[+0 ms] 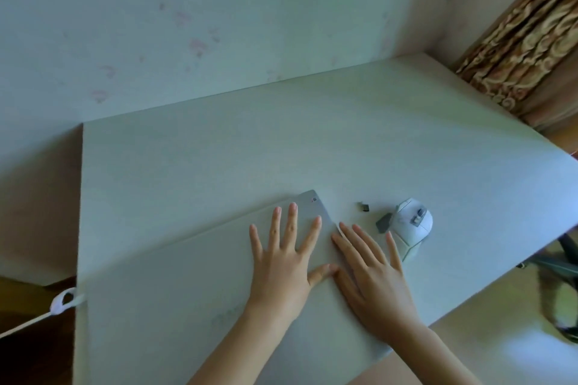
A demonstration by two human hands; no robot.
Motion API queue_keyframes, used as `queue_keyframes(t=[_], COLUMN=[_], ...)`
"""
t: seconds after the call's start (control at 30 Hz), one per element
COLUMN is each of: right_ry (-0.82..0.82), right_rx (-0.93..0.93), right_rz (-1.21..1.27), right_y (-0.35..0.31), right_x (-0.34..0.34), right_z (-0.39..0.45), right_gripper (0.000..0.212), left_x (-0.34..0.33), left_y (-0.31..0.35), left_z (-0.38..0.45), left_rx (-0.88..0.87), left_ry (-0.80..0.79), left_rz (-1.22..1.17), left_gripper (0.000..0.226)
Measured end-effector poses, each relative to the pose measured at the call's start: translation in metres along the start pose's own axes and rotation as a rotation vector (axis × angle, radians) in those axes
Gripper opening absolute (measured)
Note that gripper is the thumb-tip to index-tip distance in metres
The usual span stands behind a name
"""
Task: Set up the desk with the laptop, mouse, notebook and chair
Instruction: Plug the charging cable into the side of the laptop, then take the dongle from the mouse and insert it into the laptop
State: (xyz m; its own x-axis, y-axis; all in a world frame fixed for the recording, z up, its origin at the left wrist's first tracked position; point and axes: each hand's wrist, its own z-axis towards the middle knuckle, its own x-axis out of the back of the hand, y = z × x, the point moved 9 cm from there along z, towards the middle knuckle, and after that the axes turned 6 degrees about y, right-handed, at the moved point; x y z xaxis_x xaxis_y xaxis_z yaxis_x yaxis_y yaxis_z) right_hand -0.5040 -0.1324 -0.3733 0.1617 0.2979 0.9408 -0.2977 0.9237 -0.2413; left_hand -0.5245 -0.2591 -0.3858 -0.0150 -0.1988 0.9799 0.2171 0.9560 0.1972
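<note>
A closed silver-grey laptop lies flat on the pale desk, along its near edge. My left hand rests flat on the lid with fingers spread, near the lid's far right corner. My right hand lies flat beside it, over the laptop's right edge, fingers straight. A white mouse sits on the desk just right of my right hand. A small dark USB dongle lies left of the mouse. Part of a dark chair shows at the right, below the desk edge.
A wall with faint pink marks stands behind the desk. A patterned brown curtain hangs at the right. A white cable runs off the desk's left edge. A small grey piece lies against the mouse.
</note>
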Motion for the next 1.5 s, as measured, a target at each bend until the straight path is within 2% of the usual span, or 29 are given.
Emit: queue_keyframes(t=[0.17, 0.33, 0.53, 0.63, 0.73, 0.87, 0.97, 1.1, 1.33, 1.5], right_ry=[0.093, 0.105, 0.149, 0.19, 0.219, 0.121, 0.021, 0.008, 0.019, -0.039], right_rx=[0.012, -0.115, 0.005, -0.016, -0.144, -0.514, -0.652, -0.706, -0.787, -0.789], right_rz=[0.001, -0.073, 0.052, 0.169, 0.362, 0.938, 1.307, 1.404, 1.457, 1.561], right_y=[0.045, 0.086, 0.079, 0.079, 0.088, 0.099, 0.085, 0.072, 0.068, 0.066], right_x=[0.008, 0.011, 0.019, 0.02, 0.018, 0.001, -0.007, -0.006, -0.002, -0.005], right_z=[0.022, 0.05, 0.075, 0.075, 0.077, 0.076, 0.071, 0.069, 0.065, 0.067], right_gripper=[0.05, 0.046, 0.032, 0.031, 0.032, 0.035, 0.033, 0.028, 0.022, 0.03], left_x=[-0.008, -0.005, -0.005, -0.003, 0.0, 0.007, 0.026, 0.049, 0.058, 0.06], left_y=[0.028, 0.026, 0.031, 0.025, 0.016, 0.013, 0.006, 0.007, 0.02, 0.021], left_z=[0.032, 0.045, 0.046, 0.049, 0.056, 0.061, 0.066, 0.072, 0.077, 0.076], left_rx=[-0.085, -0.112, -0.227, -0.312, -0.355, -0.354, -0.255, -0.178, -0.172, -0.186], left_ry=[0.048, 0.075, 0.036, 0.016, 0.011, 0.085, 0.253, 0.356, 0.417, 0.419], left_rz=[0.012, 0.002, 0.018, 0.015, 0.003, -0.069, -0.3, -0.624, -0.74, -0.748], left_gripper=[0.064, 0.064, 0.061, 0.06, 0.06, 0.064, 0.053, 0.04, 0.024, 0.022])
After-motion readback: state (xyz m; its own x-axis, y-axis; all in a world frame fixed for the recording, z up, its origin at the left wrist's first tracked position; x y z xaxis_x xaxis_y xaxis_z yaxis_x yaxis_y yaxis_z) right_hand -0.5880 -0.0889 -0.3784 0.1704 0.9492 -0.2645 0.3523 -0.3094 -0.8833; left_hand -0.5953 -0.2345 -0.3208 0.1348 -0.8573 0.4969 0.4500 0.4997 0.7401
